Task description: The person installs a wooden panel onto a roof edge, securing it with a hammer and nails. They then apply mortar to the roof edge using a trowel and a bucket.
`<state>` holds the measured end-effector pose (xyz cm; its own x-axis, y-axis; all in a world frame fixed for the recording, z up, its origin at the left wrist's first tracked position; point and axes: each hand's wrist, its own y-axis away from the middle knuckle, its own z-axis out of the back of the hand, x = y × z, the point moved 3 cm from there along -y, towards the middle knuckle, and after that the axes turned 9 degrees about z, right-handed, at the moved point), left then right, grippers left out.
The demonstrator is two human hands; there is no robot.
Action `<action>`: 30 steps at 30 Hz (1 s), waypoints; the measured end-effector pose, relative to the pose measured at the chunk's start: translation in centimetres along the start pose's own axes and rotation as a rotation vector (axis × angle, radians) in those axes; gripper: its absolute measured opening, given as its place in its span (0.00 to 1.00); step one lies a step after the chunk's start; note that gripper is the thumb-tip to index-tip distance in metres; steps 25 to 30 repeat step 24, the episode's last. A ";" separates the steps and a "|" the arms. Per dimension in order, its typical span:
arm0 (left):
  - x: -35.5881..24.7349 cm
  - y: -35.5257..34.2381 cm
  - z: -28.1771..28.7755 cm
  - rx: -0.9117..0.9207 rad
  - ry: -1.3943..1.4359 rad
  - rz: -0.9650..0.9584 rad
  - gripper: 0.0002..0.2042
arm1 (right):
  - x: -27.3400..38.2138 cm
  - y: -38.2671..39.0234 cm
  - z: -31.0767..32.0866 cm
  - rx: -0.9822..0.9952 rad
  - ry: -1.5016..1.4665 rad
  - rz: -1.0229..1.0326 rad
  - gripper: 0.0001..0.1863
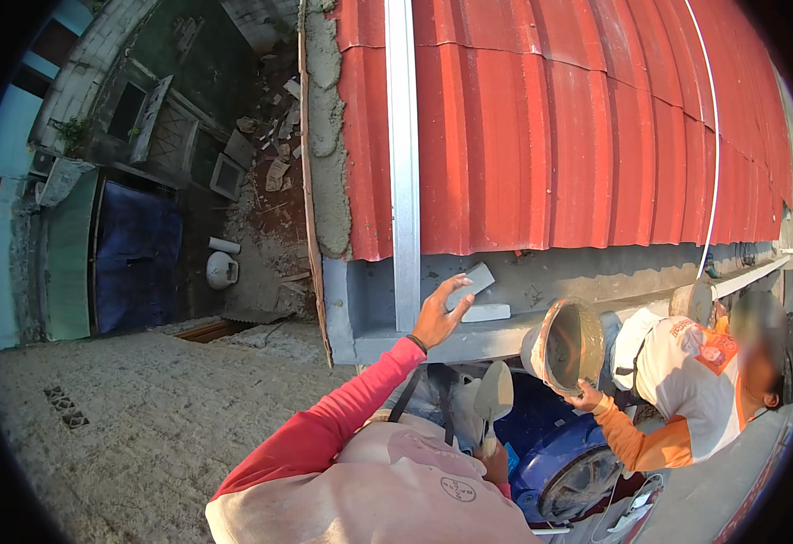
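Observation:
My left hand, at the end of a red sleeve, reaches over the ledge below the red roof. Its fingers and thumb are closed round the near end of a pale grey block. Beside that hand, a second flat white block lies on the ledge. Low against my body, my right hand grips the handle of a trowel, its broad blade pointing up. To the right, a co-worker's hand steadies a mortar-stained bucket by its lower rim.
A red corrugated roof fills the far side. A long metal channel lies across its left part, down to the grey ledge. Left is a drop to a rubble-strewn yard. A blue drum stands near right, beside the co-worker.

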<state>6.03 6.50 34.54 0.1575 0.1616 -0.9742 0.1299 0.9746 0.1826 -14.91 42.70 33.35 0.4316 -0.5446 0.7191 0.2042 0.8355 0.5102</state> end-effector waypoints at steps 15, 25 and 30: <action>27.4 15.2 15.8 0.073 -1.119 0.591 0.55 | 15.8 -1.7 9.3 -0.231 0.311 0.029 0.15; 25.0 13.1 16.4 0.348 -1.178 0.853 0.66 | 21.8 -8.4 4.9 -0.133 -0.181 -0.056 0.14; 25.0 13.1 16.4 0.348 -1.178 0.853 0.66 | 21.8 -8.4 4.9 -0.133 -0.181 -0.056 0.14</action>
